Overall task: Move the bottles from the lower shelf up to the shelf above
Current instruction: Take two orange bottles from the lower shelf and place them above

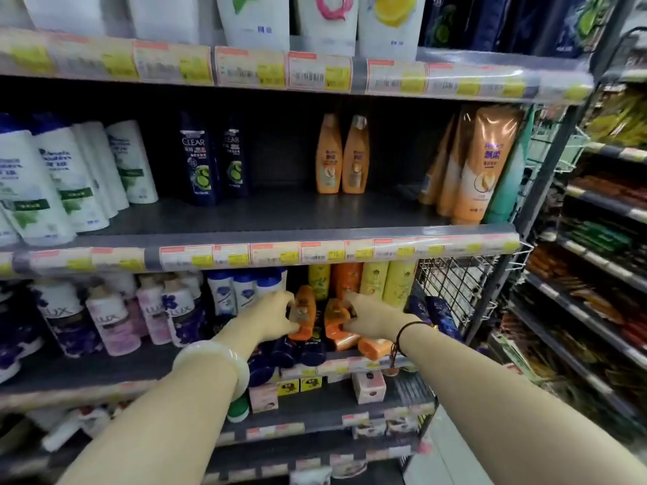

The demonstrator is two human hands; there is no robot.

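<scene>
Orange shampoo bottles [304,313] on the lower shelf [87,372] are gripped, fingers curled around one each by the left hand [271,315] and right hand [371,316], presumably so that both can be lifted together beside the matching orange pair [341,155] above.

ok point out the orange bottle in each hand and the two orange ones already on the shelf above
orange bottle in left hand [305,315], head view, label area
orange bottle in right hand [335,322], head view, body
two orange bottles on upper shelf [342,155], head view, inner edge of the right bottle
</scene>
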